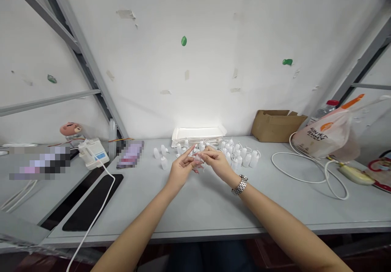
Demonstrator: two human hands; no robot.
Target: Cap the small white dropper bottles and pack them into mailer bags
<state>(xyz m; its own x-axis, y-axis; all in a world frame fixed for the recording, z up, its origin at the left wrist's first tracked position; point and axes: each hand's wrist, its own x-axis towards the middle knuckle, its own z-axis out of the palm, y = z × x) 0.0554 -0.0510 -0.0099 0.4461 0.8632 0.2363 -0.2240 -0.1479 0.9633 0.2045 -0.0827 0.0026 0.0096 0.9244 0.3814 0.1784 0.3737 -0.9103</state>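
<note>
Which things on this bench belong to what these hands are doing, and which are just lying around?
In use: small translucent plastic piece, left hand, right hand, white plastic bottles.
Lying about: cardboard box, printed plastic bag, white cable.

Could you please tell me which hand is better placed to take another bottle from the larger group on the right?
Probably the right hand: it sits beside the larger group of white plastic bottles. The left hand is farther away, beyond the small translucent piece where both hands meet.
</note>
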